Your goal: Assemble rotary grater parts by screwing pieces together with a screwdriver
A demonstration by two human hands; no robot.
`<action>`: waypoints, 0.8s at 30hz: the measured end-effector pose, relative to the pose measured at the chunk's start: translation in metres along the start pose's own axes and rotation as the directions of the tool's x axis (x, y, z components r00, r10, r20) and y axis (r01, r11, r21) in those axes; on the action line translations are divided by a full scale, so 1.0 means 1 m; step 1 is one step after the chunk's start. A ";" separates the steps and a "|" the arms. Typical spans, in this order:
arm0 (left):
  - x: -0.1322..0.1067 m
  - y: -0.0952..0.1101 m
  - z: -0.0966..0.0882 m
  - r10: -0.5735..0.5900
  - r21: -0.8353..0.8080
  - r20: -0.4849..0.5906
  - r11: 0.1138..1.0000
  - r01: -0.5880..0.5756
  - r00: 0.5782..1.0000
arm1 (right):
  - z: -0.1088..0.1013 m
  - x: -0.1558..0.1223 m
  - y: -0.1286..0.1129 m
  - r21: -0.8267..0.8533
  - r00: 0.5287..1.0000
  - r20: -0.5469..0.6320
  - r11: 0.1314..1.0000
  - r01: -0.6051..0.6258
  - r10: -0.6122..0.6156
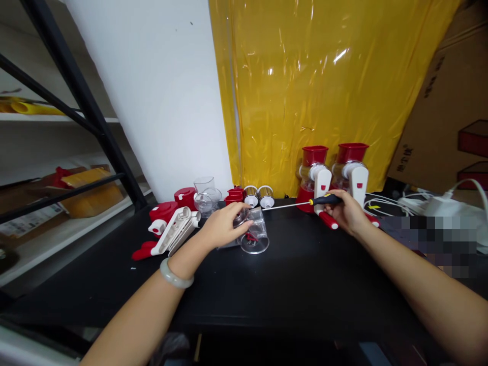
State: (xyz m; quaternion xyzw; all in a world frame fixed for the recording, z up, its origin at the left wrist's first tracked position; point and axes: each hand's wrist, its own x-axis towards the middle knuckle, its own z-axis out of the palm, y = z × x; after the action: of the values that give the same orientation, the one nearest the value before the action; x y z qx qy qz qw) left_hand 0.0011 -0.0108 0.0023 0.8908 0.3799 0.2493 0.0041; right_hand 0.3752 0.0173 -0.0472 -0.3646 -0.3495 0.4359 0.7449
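My left hand point(226, 223) is closed around a clear plastic grater housing point(256, 245) on the black table, with a bit of red showing inside it. In my right hand point(348, 213) is a screwdriver point(290, 205) with a black and yellow handle. Its long shaft points left, and the tip is at or close to the upper edge of the clear housing; contact cannot be made out. Behind my left hand stand two metal grating drums point(266, 196) with white ends and small red parts point(234, 195).
Two assembled red-and-white rotary graters point(314, 175) stand at the back right. White crank handles point(176, 230), red bases point(163, 211) and another clear housing point(206, 195) lie left on the black table point(305, 284). White cables and adapters point(444, 203) sit right; a shelf rack point(95, 127) stands left.
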 end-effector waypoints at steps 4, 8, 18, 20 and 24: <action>0.001 0.002 -0.001 -0.007 0.003 0.003 1.000 0.007 1.000 | 0.002 -0.001 0.000 0.006 1.000 -0.019 1.000 0.011 -0.011; 0.001 0.003 -0.001 -0.010 0.004 0.003 1.000 0.010 1.000 | -0.001 0.000 0.003 -0.105 0.998 0.046 0.994 0.043 -0.039; 0.000 0.000 -0.001 0.001 0.013 -0.004 1.000 -0.001 1.000 | 0.000 0.001 0.004 -0.056 1.000 -0.003 0.998 0.003 -0.003; 0.000 0.000 0.000 0.002 0.018 -0.006 1.000 -0.002 1.000 | 0.001 0.000 0.003 -0.038 0.999 -0.029 0.999 -0.019 0.018; 0.001 0.001 0.000 0.006 0.014 -0.005 1.000 -0.006 1.000 | 0.001 -0.001 0.002 -0.016 1.000 -0.018 1.000 -0.022 0.022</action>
State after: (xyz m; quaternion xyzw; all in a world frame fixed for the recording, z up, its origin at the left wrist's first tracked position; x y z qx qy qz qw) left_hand 0.0022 -0.0113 0.0033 0.8913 0.3791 0.2487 -0.0039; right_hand 0.3737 0.0174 -0.0485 -0.3782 -0.3424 0.4379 0.7403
